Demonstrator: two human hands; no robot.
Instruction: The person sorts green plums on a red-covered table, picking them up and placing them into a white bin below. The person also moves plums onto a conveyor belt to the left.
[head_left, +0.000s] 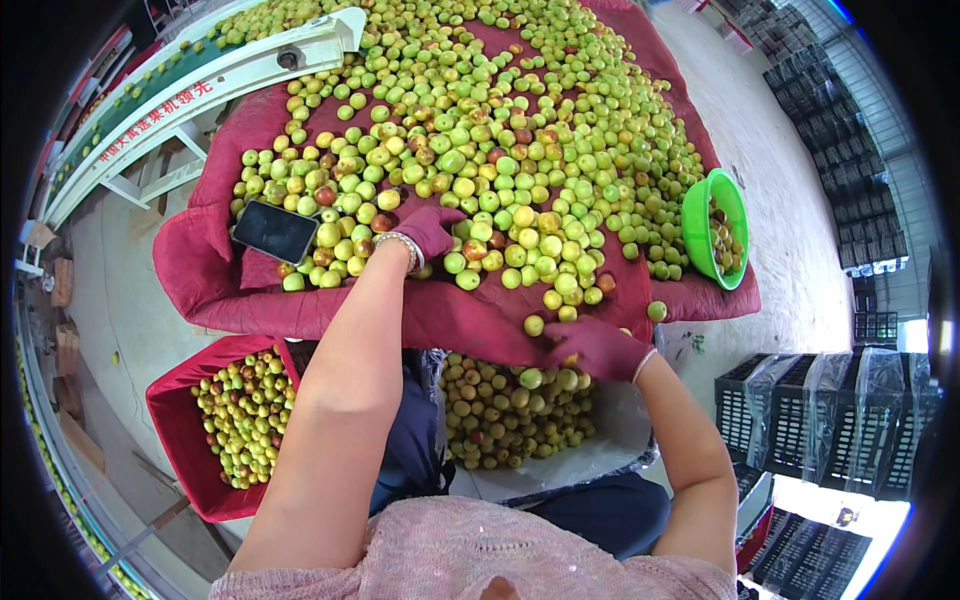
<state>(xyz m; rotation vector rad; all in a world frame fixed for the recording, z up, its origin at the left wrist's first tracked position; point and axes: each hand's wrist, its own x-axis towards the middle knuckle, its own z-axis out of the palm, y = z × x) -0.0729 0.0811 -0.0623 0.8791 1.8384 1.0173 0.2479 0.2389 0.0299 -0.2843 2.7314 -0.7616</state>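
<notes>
Green, yellow and reddish-brown jujubes (517, 157) lie spread over a table covered with maroon quilted cloth (480, 307). My left hand (429, 231), in a maroon glove, rests among them near the front of the table, its fingertips against fruit; its palm side is hidden. My right hand (604, 349), gloved alike, is at the front edge, above a lined bin (555, 469) holding more jujubes. A single jujube (533, 325) lies just beyond its fingertips, and another (571, 360) shows under its fingers. Whether either hand grips fruit is hidden.
A black phone (275, 232) lies on the fruit at left. A green plastic basket (701, 229) with jujubes tilts at the right corner. A red cloth-lined bin (180, 420) stands lower left, a conveyor (225, 79) upper left. Black crates (817, 420) stand at right.
</notes>
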